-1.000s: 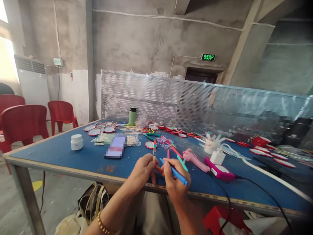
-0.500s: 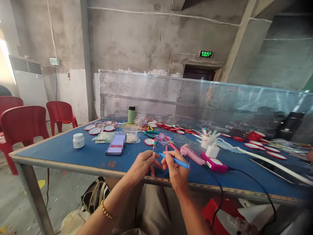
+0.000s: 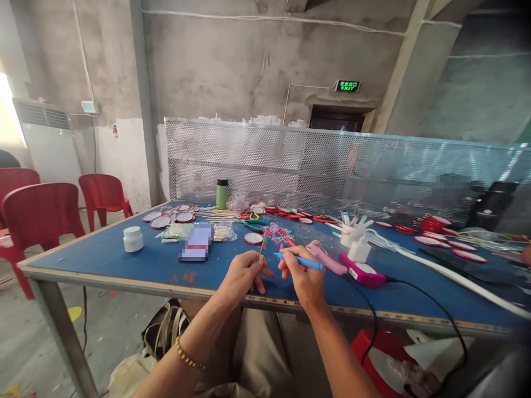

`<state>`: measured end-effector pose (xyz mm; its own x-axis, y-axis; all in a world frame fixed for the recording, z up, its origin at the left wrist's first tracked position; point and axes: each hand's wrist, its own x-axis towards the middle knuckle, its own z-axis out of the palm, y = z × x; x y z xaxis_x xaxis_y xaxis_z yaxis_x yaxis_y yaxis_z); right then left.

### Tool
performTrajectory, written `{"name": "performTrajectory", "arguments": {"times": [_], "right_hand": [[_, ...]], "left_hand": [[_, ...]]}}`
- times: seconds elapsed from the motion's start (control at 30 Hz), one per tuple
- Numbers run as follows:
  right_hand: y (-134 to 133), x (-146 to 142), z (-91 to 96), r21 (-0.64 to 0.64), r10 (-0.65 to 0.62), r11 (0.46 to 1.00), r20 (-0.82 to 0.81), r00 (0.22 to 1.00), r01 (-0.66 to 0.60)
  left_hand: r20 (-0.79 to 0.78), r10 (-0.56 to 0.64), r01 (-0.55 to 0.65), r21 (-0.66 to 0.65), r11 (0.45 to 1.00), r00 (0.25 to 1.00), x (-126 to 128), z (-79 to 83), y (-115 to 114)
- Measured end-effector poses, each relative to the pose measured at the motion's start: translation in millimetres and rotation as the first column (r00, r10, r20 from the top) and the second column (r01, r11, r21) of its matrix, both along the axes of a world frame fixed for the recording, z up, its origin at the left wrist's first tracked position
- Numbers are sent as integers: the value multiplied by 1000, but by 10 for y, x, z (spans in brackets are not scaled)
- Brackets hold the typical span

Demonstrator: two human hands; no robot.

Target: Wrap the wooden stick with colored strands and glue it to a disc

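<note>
My left hand point(image 3: 243, 273) pinches a thin stick with coloured bands point(image 3: 263, 245), holding it upright over the near edge of the blue table point(image 3: 124, 265). My right hand point(image 3: 305, 279) grips a blue pen point(image 3: 302, 261) that lies almost level, its tip pointing left toward the stick. The two hands are close together, fingers nearly touching. A gold bead bracelet point(image 3: 186, 356) circles my left wrist.
On the table stand a white jar point(image 3: 133, 239), a green bottle point(image 3: 222, 194), red-rimmed round discs point(image 3: 166, 219), a pink tool point(image 3: 326, 257), a pink device point(image 3: 363, 272) with a black cable and a cup of pens point(image 3: 349, 233). A perforated metal screen point(image 3: 332, 166) backs it. Red chairs point(image 3: 41, 213) stand left.
The view has tilted and shifted slightly. My right hand has levelled the blue pen and brought its tip nearer the stick. My left hand keeps its hold.
</note>
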<state>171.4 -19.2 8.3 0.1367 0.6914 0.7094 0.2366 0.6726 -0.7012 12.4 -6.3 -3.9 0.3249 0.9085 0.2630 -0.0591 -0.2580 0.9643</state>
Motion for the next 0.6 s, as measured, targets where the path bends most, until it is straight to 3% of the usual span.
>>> {"name": "performTrajectory", "arguments": {"times": [0.13, 0.33, 0.6], "right_hand": [[19, 19, -46, 13, -33, 999, -29, 999, 33], [34, 29, -73, 35, -99, 994, -113, 989, 104], [-12, 0, -43, 43, -98, 994, -89, 991, 102]], "left_hand": [[38, 95, -95, -21, 995, 995, 104, 40, 42], [227, 9, 22, -133, 991, 974, 297, 84, 86], [100, -125, 124, 24, 992, 987, 292, -22, 56]]}}
